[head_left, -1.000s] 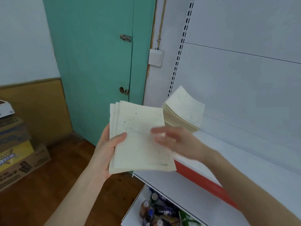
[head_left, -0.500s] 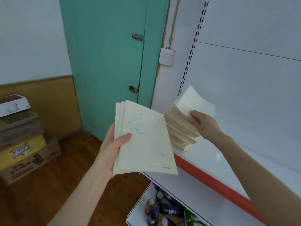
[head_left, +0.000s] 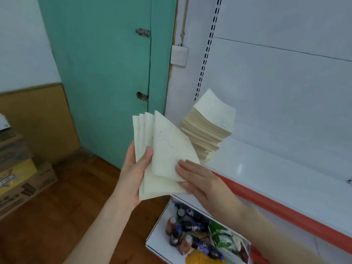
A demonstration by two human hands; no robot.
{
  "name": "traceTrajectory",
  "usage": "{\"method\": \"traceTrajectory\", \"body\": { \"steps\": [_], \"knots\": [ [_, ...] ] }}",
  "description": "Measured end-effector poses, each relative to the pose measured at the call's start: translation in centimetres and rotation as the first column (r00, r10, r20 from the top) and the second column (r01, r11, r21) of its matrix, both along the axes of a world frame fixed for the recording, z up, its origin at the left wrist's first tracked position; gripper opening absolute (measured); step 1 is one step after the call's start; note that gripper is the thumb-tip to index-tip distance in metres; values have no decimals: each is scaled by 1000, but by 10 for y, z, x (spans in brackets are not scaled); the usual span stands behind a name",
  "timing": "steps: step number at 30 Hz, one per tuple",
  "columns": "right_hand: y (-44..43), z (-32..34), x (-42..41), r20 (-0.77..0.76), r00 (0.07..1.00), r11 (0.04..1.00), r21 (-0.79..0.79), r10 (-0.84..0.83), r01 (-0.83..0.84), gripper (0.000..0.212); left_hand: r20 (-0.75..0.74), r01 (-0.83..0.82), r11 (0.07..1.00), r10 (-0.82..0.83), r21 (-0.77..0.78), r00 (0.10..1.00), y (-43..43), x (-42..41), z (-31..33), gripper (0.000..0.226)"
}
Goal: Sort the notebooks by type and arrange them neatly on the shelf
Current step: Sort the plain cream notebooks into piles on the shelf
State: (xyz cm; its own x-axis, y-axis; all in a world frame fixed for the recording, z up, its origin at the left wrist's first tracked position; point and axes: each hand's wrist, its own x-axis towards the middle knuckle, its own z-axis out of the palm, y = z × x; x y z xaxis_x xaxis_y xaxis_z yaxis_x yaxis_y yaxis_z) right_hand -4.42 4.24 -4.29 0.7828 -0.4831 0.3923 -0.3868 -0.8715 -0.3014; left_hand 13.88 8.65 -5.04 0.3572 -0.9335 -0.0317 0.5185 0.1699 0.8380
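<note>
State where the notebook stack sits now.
Head view, centre: the notebook stack sits at the left end of the white shelf, right of the green door.

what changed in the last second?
The right hand came off the notebook stack on the shelf, moved back toward the left, and now pinches the lower corner of the front notebook, which sits tilted over the fanned notebooks. The left hand still grips those; the stack is unmoved.
</note>
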Motion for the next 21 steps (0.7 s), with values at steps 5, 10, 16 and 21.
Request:
{"method": "traceTrajectory", "body": {
  "steps": [5, 10, 16, 21],
  "knots": [
    [6, -10, -31, -30, 998, 992, -115, 55, -59, 43, 12, 67, 998, -66, -16, 998, 20, -24, -2, 98],
    [13, -9, -89, -95, 987, 972, -188, 128, -144, 42, 48, -3, 999, 6, -54, 999, 31, -79, -6, 71],
    [14, 2, -195, 280, 925, 940, 296, -258, 172, 44, 18, 12, 997, -10, -78, 1000, 33, -181, -19, 69],
    [1, -1, -270, 208, 712, 470, 862, -670, 190, 51, 9, 126, 989, -126, -77, 992, 20, -264, -26, 73]
  ]
}}
